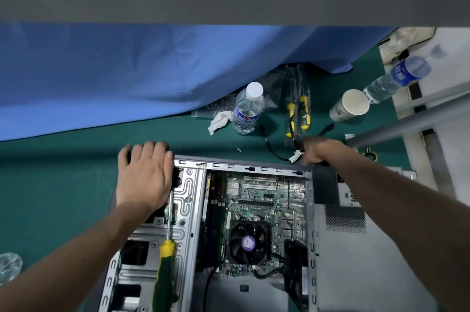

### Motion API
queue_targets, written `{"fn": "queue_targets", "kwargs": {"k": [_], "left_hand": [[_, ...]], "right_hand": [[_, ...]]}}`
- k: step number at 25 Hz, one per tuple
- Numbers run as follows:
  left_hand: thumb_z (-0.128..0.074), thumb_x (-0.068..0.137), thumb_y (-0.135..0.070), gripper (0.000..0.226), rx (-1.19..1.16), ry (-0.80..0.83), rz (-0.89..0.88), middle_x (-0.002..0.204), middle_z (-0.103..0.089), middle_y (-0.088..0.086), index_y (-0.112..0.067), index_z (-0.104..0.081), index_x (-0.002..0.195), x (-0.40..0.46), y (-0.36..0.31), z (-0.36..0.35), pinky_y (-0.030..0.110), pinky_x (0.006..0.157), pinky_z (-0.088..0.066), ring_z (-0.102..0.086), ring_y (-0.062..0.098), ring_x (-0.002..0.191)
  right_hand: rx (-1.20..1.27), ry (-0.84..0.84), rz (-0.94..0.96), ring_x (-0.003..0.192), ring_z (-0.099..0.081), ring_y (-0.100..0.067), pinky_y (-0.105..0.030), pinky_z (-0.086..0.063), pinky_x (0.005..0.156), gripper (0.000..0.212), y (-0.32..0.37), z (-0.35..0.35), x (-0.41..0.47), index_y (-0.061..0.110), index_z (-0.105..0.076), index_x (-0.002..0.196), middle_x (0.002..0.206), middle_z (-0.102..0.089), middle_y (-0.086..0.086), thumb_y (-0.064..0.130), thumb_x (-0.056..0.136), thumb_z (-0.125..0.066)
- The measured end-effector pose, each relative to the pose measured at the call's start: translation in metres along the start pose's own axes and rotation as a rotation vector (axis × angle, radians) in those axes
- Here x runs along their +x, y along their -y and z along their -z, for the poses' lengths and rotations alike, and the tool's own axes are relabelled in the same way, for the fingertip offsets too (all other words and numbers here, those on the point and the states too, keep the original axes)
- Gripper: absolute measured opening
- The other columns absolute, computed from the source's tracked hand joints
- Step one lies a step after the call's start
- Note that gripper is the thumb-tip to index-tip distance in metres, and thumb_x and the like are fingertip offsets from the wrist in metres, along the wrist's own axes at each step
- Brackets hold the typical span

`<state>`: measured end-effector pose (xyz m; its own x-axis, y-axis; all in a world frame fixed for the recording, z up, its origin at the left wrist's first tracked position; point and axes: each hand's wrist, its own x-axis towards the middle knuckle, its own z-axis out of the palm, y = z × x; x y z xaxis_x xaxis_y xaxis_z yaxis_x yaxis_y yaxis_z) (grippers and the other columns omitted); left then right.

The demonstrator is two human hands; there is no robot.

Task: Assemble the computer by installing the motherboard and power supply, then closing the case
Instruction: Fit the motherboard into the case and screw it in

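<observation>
An open computer case (241, 165) lies on its side on the green mat. Inside it sits the motherboard (256, 199) with a black CPU fan (248, 243) and loose black cables. My left hand (145, 174) lies over the case's far left corner, fingers curled over the edge. At the far right corner my right hand (320, 151) grips the case, its fingertips hidden. A yellow-green screwdriver (164, 268) lies on the drive cage. Right of the case are a grey vented panel (356, 260) and a silver box (349, 194), perhaps the power supply.
Behind the case stand a water bottle (248, 108) and a paper cup (352, 105). A second bottle (396, 77) lies at the right. Bagged yellow-handled pliers (298, 113), a tissue (220, 120), a cable (279, 154) and a screw (238, 149) lie nearby. Blue cloth (127, 70) covers the back.
</observation>
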<state>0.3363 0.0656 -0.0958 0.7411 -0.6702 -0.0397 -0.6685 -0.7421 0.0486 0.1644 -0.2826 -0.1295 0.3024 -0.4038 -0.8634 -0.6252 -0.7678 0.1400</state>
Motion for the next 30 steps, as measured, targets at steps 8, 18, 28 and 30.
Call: {"fn": "queue_targets", "kwargs": {"k": [8, 18, 28, 30], "left_hand": [[-0.015, 0.103, -0.035, 0.044, 0.008, 0.011, 0.006, 0.097, -0.057, 0.006, -0.014, -0.054, 0.106, 0.0, 0.001, -0.002, 0.05, 0.102, -0.031, -0.05, 0.03, 0.089], [-0.015, 0.103, -0.035, 0.043, 0.003, -0.009, 0.0, 0.096, -0.056, 0.005, -0.016, -0.053, 0.102, 0.0, 0.002, -0.005, 0.049, 0.101, -0.031, -0.049, 0.028, 0.088], [-0.013, 0.103, -0.035, 0.042, -0.006, -0.033, -0.01, 0.096, -0.055, 0.004, -0.017, -0.052, 0.101, 0.0, 0.004, -0.009, 0.049, 0.103, -0.03, -0.049, 0.027, 0.09], [-0.013, 0.103, -0.036, 0.042, -0.006, -0.028, -0.016, 0.095, -0.055, 0.003, -0.018, -0.051, 0.1, 0.002, 0.005, -0.01, 0.048, 0.103, -0.029, -0.049, 0.027, 0.09]], "right_hand": [[0.096, -0.181, 0.079, 0.1, -0.057, -0.025, -0.027, -0.044, 0.078, 0.06, 0.003, -0.008, 0.012, 0.015, -0.049, 0.14, 0.128, -0.06, -0.01, 0.031, 0.086, -0.071], [0.284, -0.149, -0.007, 0.141, -0.037, -0.03, -0.04, -0.037, 0.109, 0.089, 0.022, -0.008, 0.016, 0.013, -0.041, 0.147, 0.158, -0.031, -0.008, 0.078, 0.085, -0.043], [0.26, -0.212, -0.058, 0.088, -0.063, -0.023, -0.03, -0.049, 0.069, 0.037, 0.044, 0.004, 0.026, 0.005, -0.06, 0.087, 0.101, -0.057, -0.006, 0.042, 0.092, -0.058], [0.294, -0.22, -0.032, 0.069, -0.057, -0.018, -0.028, -0.039, 0.055, 0.024, 0.041, 0.004, 0.021, 0.007, -0.056, 0.075, 0.087, -0.059, -0.009, 0.022, 0.092, -0.054]]}}
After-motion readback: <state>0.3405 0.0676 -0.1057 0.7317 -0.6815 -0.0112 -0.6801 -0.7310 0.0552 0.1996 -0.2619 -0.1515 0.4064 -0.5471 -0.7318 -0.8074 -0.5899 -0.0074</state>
